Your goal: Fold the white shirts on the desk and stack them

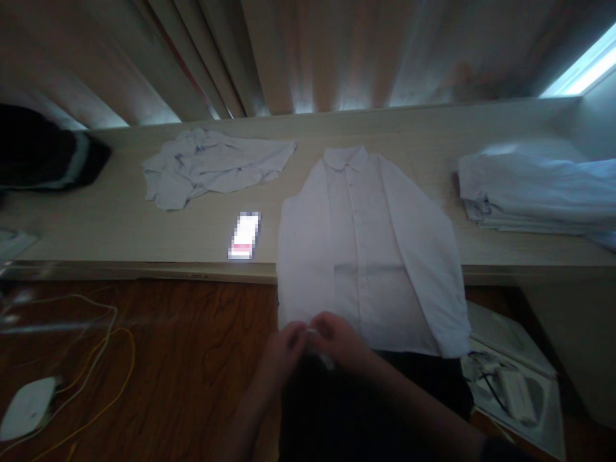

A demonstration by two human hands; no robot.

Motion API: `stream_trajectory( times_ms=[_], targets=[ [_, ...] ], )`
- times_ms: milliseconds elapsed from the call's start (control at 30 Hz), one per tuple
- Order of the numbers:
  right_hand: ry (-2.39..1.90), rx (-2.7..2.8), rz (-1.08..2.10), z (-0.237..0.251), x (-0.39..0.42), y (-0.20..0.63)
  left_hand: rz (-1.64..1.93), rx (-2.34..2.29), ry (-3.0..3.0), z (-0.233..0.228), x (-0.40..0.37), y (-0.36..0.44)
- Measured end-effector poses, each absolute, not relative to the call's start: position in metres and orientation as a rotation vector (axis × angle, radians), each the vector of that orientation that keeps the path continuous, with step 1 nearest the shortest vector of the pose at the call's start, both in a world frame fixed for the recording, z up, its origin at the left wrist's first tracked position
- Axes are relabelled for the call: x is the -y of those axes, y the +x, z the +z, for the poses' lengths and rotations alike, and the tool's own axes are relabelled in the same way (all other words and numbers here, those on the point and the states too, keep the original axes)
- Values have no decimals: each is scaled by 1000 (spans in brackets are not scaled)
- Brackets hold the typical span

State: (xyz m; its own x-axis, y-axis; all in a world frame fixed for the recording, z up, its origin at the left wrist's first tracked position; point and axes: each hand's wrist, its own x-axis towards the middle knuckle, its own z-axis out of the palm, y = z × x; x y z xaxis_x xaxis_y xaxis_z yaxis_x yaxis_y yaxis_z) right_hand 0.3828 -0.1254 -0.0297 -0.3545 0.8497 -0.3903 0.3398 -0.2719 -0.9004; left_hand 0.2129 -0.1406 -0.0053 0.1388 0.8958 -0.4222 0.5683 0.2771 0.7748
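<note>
Two hands are seen together at the hem of one white shirt (370,256): left hand (283,350) and right hand (339,339), both pinched on the fabric edge (blurred). The shirt is laid flat, buttoned, sleeves folded inward, overhanging the table (120,224). One crumpled shirt (212,167), one folded stack (534,192), one phone (245,236) are counted.

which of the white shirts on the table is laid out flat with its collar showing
The white shirt in the middle, hanging over the table edge by both hands; the others are a crumpled shirt and a folded stack.

Home bedroom: curtains (337,51), shirts (366,250) on desk (96,224).
</note>
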Motion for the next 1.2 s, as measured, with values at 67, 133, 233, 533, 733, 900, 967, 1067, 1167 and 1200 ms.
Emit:
stream_trajectory(
  times_ms=[67,133,233,533,733,900,967,1067,1167,1200],
  targets=[
    [-1455,1587,1631,-29,125,383,398,-1550,1418,-3,140,212],
    [-1439,1649,1565,-28,124,385,363,-1553,1427,2,140,212],
    [-1431,1766,1457,-28,123,387,323,-1570,1459,7,139,213],
    [-1362,1862,1323,-28,125,383,336,-1623,1418,-1,140,213],
    [-1346,1915,1276,-27,128,381,377,-1601,1386,-6,145,212],
    [-1319,1910,1225,-30,132,378,386,-1585,1419,-4,147,215],
    [-1324,1928,1180,-33,134,378,388,-1571,1419,0,146,216],
    [-1294,2056,991,-39,138,378,377,-1564,1428,5,144,219],
    [-1168,2197,757,-47,141,380,414,-1583,1411,4,145,220],
    [-1133,2224,715,-49,141,381,435,-1593,1403,2,146,220]
  ],
)
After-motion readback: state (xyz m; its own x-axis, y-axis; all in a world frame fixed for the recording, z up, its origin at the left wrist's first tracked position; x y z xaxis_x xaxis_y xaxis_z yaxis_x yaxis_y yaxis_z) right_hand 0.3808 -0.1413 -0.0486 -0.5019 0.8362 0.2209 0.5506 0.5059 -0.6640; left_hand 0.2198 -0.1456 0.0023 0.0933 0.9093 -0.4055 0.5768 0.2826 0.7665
